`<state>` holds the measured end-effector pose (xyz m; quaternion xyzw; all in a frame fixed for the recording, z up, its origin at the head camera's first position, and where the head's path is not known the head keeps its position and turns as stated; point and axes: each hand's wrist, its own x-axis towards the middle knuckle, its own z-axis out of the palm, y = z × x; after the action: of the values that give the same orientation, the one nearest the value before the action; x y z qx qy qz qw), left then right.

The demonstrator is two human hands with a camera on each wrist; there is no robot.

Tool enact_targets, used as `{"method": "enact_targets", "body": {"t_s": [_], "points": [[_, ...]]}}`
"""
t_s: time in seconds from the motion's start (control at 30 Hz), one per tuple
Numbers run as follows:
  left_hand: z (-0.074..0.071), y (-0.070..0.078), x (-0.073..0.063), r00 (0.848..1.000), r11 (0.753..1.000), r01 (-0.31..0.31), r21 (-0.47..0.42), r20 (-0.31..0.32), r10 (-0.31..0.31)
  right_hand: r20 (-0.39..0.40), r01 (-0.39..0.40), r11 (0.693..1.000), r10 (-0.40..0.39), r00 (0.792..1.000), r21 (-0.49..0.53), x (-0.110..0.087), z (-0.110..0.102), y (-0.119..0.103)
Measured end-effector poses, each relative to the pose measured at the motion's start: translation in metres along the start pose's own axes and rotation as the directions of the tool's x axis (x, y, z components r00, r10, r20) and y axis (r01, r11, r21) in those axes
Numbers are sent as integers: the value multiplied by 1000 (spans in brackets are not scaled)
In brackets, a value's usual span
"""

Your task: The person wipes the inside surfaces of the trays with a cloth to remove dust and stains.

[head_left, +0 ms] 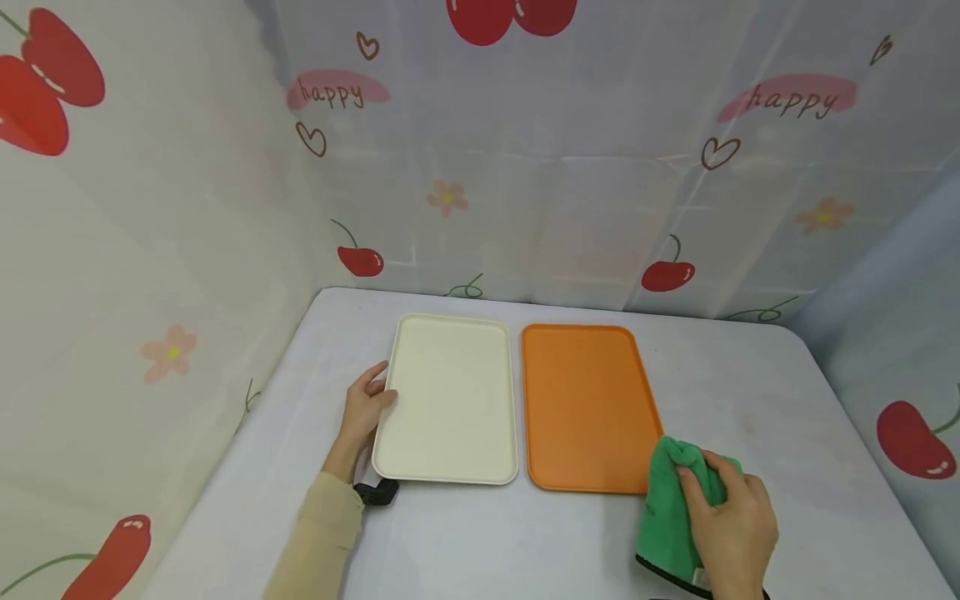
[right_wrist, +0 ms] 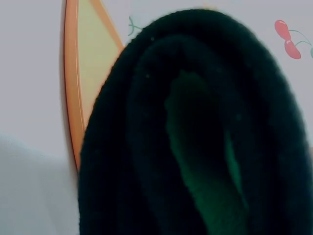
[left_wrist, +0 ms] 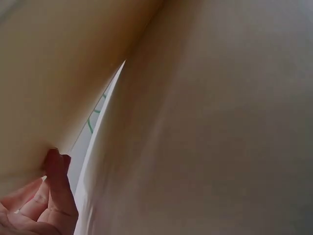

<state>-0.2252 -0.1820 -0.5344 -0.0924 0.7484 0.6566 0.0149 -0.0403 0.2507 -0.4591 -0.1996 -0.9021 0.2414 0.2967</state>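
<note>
A cream tray (head_left: 450, 400) is held at its left edge by my left hand (head_left: 366, 406), thumb on top. In the left wrist view, the fingers (left_wrist: 59, 191) reach under the tray's shaded underside (left_wrist: 58, 78), which is raised at an angle over the white tabletop. My right hand (head_left: 731, 521) pinches a folded green cloth (head_left: 667, 517) with dark edging. The cloth overlaps the lower right corner of an orange tray (head_left: 588, 408), which lies flat beside the cream one. Close up in the right wrist view, the folded cloth (right_wrist: 210, 186) fills the middle and hides the right fingers.
The white table (head_left: 465, 542) has rounded far corners and meets a printed curtain (head_left: 525, 167) at the back. More of the cherry-patterned curtain (head_left: 187, 250) hangs along the left side. A black wrist strap (head_left: 377, 492) shows at the left sleeve.
</note>
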Motion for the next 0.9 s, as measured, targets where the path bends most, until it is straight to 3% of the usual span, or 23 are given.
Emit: {"method": "enact_targets", "body": {"t_s": [0.2,0.57,0.9], "points": [[6,4,7,999,996,14,-86,30,-11,14,-11,1000,11,1000,-6,0,0,2],[15,7,6,994,971,59,-230,99,-37,27,-13,1000,13,1000,-8,0,2,3],[23,11,6,997,970,70,-233,58,-58,38,-24,999,24,999,-21,1,4,4]]}}
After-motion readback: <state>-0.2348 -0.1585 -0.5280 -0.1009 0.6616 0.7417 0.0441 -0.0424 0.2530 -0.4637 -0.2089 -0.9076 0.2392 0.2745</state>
